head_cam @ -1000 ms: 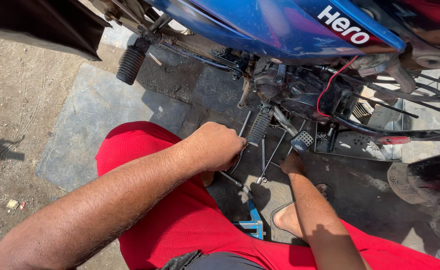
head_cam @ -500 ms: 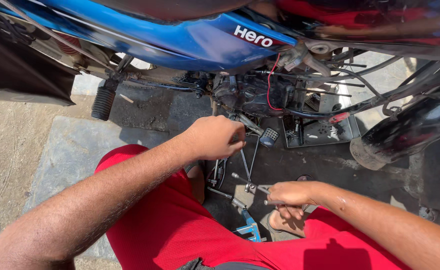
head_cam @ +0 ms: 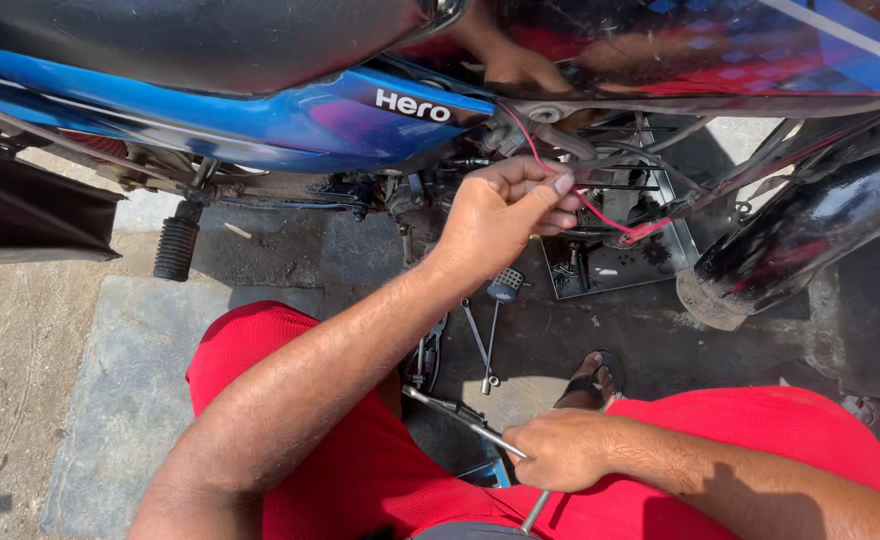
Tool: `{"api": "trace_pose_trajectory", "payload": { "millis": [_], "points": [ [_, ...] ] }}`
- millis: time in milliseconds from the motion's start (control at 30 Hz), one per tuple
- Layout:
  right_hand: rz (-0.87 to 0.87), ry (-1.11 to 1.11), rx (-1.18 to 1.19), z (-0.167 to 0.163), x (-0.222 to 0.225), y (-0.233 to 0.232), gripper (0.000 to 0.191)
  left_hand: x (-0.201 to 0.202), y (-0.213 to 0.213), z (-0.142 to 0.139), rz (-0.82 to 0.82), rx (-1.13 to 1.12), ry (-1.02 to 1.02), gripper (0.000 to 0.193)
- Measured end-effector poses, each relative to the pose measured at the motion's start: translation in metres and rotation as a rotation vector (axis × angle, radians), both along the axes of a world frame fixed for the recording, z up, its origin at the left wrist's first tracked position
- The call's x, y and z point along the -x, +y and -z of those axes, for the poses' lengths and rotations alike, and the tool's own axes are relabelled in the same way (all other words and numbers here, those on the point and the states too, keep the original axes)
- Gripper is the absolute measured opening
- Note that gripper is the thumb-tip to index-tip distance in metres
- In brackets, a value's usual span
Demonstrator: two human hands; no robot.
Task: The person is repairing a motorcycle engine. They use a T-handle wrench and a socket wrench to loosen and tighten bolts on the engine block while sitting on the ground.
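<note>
I squat in red shorts beside a blue motorcycle (head_cam: pixel 260 120). My left hand (head_cam: pixel 505 210) is raised under the bike's body and pinches a thin red wire (head_cam: pixel 600 212) that loops toward the engine area. Low between my knees, my right hand (head_cam: pixel 560 450) is closed around a long metal socket wrench (head_cam: pixel 460 412), whose shaft points up and left. Another person's hand (head_cam: pixel 515 65) shows on the far side of the bike, above the frame.
Loose wrenches (head_cam: pixel 485 345) lie on the dark ground in front of my sandalled foot (head_cam: pixel 588 378). A metal tray (head_cam: pixel 610 262) with parts sits under the bike. The black exhaust pipe (head_cam: pixel 790 245) is at right, a rubber footpeg (head_cam: pixel 175 248) at left.
My left hand has risen from the ground tools to the red wire under the bike. My right hand has drawn back toward my lap with the wrench. The view has shifted right.
</note>
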State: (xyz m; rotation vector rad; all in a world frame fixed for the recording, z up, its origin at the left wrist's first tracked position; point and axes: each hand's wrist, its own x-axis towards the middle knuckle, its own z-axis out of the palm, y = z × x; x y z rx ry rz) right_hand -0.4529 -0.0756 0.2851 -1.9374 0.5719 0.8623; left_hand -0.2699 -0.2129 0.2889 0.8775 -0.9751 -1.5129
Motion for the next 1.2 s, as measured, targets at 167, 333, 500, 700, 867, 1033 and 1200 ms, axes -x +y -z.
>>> {"api": "trace_pose_trajectory", "payload": {
  "millis": [167,333,500,700,867,1033,1200],
  "points": [
    [-0.162,0.013,-0.014,0.012,0.003,0.01,0.034,0.053,-0.044,-0.018,-0.502,0.081,-0.314,0.024],
    [-0.138,-0.027,-0.014,0.007,0.016,0.007,0.033,0.057,-0.042,-0.029,-0.602,0.076,-0.834,0.029],
    [0.098,-0.119,-0.088,-0.028,0.039,-0.019,0.023,0.012,-0.02,-0.046,-0.157,0.213,-1.178,0.03],
    [0.9,-0.219,-0.42,-0.035,0.05,-0.018,0.014,-0.058,0.023,-0.063,0.187,0.097,-1.438,0.042],
    [1.221,-0.271,-0.337,0.018,0.021,-0.012,0.02,-0.038,0.05,-0.045,0.334,-0.299,-1.009,0.055],
    [0.933,-0.214,0.067,0.052,-0.004,-0.007,0.029,-0.001,0.082,-0.007,0.536,-0.047,-1.254,0.049],
    [0.914,-0.184,0.143,0.059,-0.014,-0.013,0.041,-0.003,0.087,0.013,0.418,0.022,-1.233,0.04]
  ]
}}
